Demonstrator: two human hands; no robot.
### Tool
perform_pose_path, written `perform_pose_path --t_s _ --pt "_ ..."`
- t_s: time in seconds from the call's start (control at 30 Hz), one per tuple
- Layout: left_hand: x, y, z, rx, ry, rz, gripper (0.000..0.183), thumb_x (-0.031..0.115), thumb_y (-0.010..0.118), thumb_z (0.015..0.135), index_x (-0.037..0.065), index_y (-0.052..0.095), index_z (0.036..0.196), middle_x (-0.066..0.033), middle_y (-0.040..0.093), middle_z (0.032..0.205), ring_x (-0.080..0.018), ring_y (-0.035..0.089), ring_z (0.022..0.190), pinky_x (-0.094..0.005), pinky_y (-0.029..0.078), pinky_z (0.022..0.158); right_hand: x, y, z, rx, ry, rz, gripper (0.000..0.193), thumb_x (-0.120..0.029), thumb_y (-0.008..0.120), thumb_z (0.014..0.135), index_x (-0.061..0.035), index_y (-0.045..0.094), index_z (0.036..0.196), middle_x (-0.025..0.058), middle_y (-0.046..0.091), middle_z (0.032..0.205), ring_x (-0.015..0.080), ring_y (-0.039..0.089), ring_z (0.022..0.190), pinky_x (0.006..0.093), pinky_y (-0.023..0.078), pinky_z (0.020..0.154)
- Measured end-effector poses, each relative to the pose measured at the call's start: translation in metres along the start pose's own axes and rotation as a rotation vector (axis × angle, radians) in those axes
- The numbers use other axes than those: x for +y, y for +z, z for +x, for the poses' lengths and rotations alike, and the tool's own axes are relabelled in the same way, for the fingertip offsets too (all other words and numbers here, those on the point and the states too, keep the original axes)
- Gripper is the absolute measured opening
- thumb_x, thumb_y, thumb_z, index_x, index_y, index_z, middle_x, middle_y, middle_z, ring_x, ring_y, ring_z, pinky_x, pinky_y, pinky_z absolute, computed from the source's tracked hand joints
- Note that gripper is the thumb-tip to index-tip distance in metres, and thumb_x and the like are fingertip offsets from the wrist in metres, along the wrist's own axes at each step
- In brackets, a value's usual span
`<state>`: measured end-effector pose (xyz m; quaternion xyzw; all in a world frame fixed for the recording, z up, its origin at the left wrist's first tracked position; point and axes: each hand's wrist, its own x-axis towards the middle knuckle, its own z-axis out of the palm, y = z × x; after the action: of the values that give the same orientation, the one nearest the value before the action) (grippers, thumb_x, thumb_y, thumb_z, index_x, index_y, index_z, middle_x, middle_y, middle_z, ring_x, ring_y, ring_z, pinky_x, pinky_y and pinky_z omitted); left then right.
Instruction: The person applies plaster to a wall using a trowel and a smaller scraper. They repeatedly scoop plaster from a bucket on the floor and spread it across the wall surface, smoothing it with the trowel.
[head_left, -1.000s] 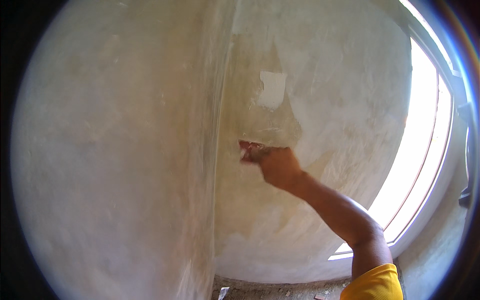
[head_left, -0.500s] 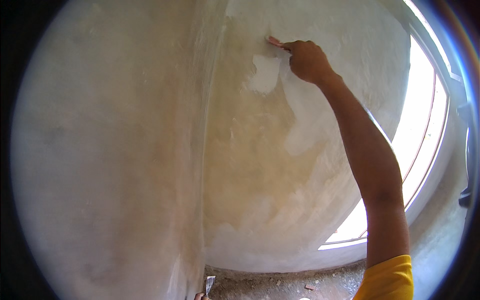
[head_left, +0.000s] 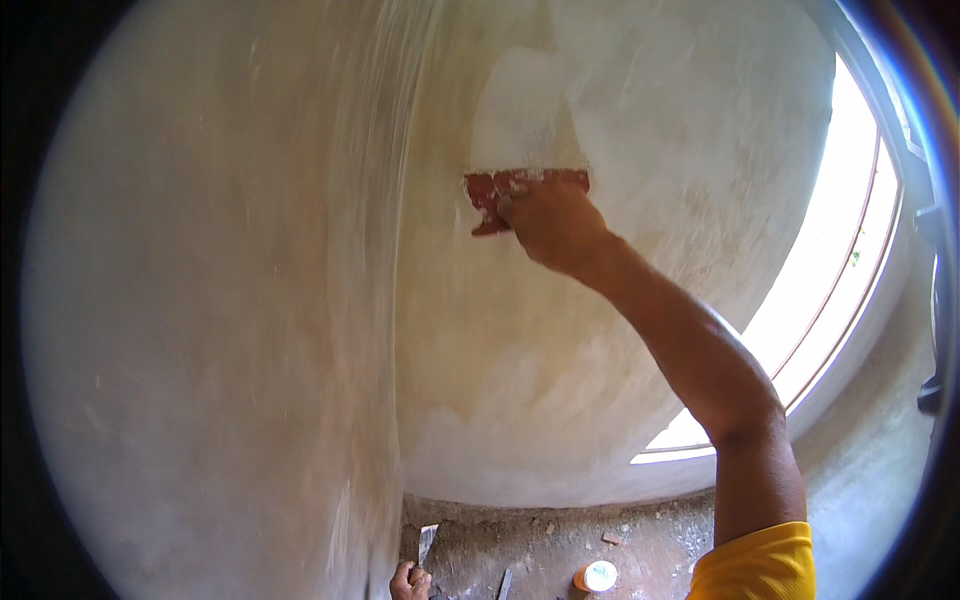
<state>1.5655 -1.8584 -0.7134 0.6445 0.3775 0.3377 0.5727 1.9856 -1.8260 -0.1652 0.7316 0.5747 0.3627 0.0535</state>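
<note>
My right hand (head_left: 556,222) is closed around a wide red putty spreader (head_left: 487,188) smeared with white. Its long edge lies level against the wall (head_left: 480,330), just below a pale, smooth coated patch (head_left: 520,105). The bare arm reaches up from a yellow sleeve at the lower right. At the bottom edge, my left hand (head_left: 409,581) is wrapped around a putty knife (head_left: 427,541) whose metal blade points upward. Most of that hand's wrist and the knife's handle are hidden.
An inside corner joins this wall to a mottled left wall (head_left: 220,320). A bright window opening (head_left: 810,290) is on the right. On the debris-strewn floor (head_left: 475,545) are an orange container with a white lid (head_left: 598,576), a thin flat strip (head_left: 505,583) and a reddish fragment (head_left: 612,538).
My right hand has come down and left with the spreader, now turned broad side to view. The pale patch reaches lower. More of my left hand and the floor shows.
</note>
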Motion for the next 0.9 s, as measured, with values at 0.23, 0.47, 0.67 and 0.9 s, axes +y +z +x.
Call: perform_pose_path --t_s 0.23,0.47,0.67,0.9 --pt "-0.096 0.433 -0.101 -0.012 -0.028 0.021 0.032 0.004 0.068 0.083 -0.004 0.061 0.113 0.0001 0.057 0.075 -0.0108 0.056 0.067 -0.0302 0.050 0.061 0.250 0.336 -0.387 0.358 -0.024 -0.047 0.026 -0.017 0.064 0.088 0.0019 0.070 0.105 0.0198 0.070 0.113 0.0319 0.067 0.105 0.0398 0.059 0.083" --pt "-0.301 0.528 -0.123 0.070 -0.099 0.217 0.030 0.010 0.068 0.085 -0.005 0.061 0.110 -0.0045 0.065 0.077 -0.0116 0.056 0.066 -0.0301 0.049 0.061 0.144 0.567 -0.614 0.155 -0.051 0.016 0.045 -0.013 0.057 0.090 0.0056 0.062 0.131 0.0228 0.065 0.132 0.0350 0.062 0.122 0.0442 0.051 0.103" --pt "-0.423 0.564 -0.142 0.063 -0.075 0.000 0.016 0.019 0.062 0.102 0.006 0.068 0.109 0.0020 0.058 0.075 -0.0080 0.051 0.062 -0.0274 0.042 0.055 0.147 0.513 -0.582 0.160 0.008 0.329 0.045 -0.004 0.054 0.097 -0.0070 0.060 0.142 0.0154 0.069 0.129 0.0310 0.069 0.111 0.0434 0.054 0.094" --pt "-0.431 0.589 -0.080 0.120 0.144 0.099 0.016 0.014 0.067 0.096 0.002 0.065 0.107 -0.0021 0.057 0.078 -0.0133 0.052 0.070 -0.0311 0.046 0.062 0.242 0.356 -0.387 0.357 0.192 -0.085 0.066 0.005 0.054 0.085 -0.0302 0.066 0.140 0.0163 0.075 0.115 0.0361 0.072 0.104 0.0483 0.057 0.091"
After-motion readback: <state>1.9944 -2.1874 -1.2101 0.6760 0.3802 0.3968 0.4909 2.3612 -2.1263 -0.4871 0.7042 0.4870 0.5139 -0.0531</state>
